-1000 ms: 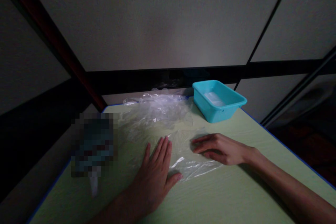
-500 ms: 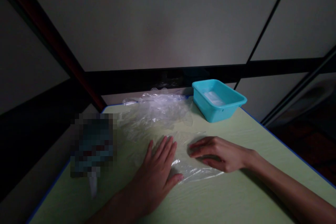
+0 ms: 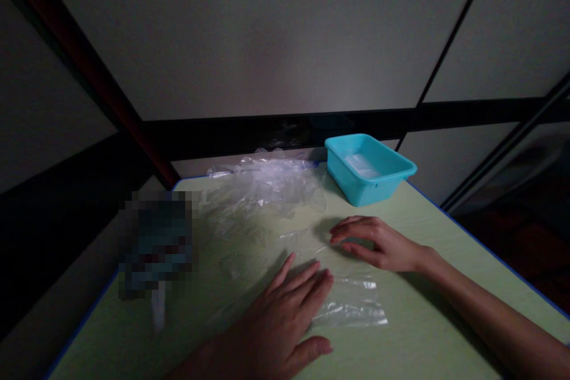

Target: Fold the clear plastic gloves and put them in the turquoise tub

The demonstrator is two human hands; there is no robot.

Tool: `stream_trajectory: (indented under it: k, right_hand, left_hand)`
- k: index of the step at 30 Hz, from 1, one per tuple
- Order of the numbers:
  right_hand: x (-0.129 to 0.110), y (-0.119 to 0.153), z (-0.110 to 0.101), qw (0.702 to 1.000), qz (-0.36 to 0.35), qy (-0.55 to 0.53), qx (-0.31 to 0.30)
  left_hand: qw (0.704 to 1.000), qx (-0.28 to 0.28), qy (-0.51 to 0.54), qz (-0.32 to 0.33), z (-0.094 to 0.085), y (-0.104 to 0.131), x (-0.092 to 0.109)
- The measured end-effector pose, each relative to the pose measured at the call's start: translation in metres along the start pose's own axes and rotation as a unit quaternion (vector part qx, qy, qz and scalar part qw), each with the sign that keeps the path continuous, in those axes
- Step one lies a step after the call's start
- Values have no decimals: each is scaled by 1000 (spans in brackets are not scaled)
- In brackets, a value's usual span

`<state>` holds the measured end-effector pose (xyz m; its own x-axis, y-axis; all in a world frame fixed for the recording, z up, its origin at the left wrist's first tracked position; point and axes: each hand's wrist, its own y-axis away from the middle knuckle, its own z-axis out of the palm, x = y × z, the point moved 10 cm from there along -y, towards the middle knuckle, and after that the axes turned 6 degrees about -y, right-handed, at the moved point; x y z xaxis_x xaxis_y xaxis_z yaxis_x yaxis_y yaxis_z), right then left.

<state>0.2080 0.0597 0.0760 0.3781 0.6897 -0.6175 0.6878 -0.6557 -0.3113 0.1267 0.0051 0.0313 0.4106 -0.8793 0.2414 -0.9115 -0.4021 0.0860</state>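
Note:
My left hand (image 3: pixel 294 314) lies palm down with its fingers stretched out on a thin, clear plastic piece (image 3: pixel 351 303), its shiny straight end showing to the right. Whether this piece is a bag or a disposable glove I cannot tell. Beyond it, my right hand (image 3: pixel 378 243) is held with curved, loosely parted fingers and nothing in them; its fingertips are close to the far side of the plastic. Farther back lies a crumpled heap of clear thin plastic (image 3: pixel 271 187).
A turquoise plastic basin (image 3: pixel 374 187) stands at the table's back right, with something whitish inside. At left, a pixelated dark item (image 3: pixel 158 243) has a pale strip below it. The pale green table (image 3: pixel 427 332) has blue edging and meets cabinet panels (image 3: pixel 276 35).
My left hand has slid right and nearer to me over the plastic, which now lies flatter. My right hand has moved slightly away from me, off the plastic's right part.

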Motion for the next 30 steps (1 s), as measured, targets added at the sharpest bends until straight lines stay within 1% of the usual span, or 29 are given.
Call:
stream_trajectory:
  k: [2, 6, 8, 11, 13, 15, 16, 17, 18, 20, 22, 24, 25, 26, 27, 29, 30]
  right_hand:
    - [1, 0, -1, 1000, -2, -1, 5]
    - [3, 0, 3, 1000, -1, -5, -4]
    - [5, 1, 4, 1000, 4, -5, -9]
    - [6, 2, 5, 1000, 9, -4, -11]
    - [6, 1, 5, 1000, 10, -3, -12]
    - [6, 1, 5, 1000, 8, 0, -13]
    - [6, 1, 5, 1000, 7, 1, -13]
    - [6, 1, 5, 1000, 6, 4, -13]
    - [6, 1, 6, 1000, 7, 5, -14]
    - [7, 1, 8, 1000, 10, 7, -18]
    - [8, 1, 9, 1000, 12, 8, -21]
    - [7, 1, 9, 1000, 8, 8, -22]
    - [6, 0, 9, 1000, 6, 7, -22]
    - [5, 0, 9, 1000, 4, 6, -21]
    - [4, 0, 9, 1000, 3, 5, -22]
    - [3, 0, 9, 1000, 1, 2, -23]
    - [2, -1, 9, 1000, 0, 1, -24]
  left_hand:
    - [999, -3, 22, 25, -5, 0, 7]
    - [995, 3, 65, 81, -16, 1, 22]
    - [992, -2, 74, 99, -21, 4, 25]
    - [993, 5, 75, 95, -30, 9, 20]
    - [994, 23, 74, 79, -37, 11, 16]
    - [995, 41, 61, 63, -39, 10, 15]
    - [996, 45, 47, 56, -37, 9, 18]
    - [997, 41, 34, 54, -30, 7, 21]
    - [997, 30, 12, 64, -21, 4, 27]
    - [998, 12, -29, 59, 1, -1, 34]
    - [997, 7, -41, 63, 18, -4, 38]
    - [996, 6, -33, 77, 23, -4, 42]
    - [996, -1, -22, 82, 22, -3, 42]
    - [996, -5, -6, 87, 17, -2, 42]
    - [996, -17, 12, 92, 10, 0, 41]
    - [991, -60, 43, 114, -4, 6, 41]
    - [990, -71, 55, 106, -13, 9, 37]
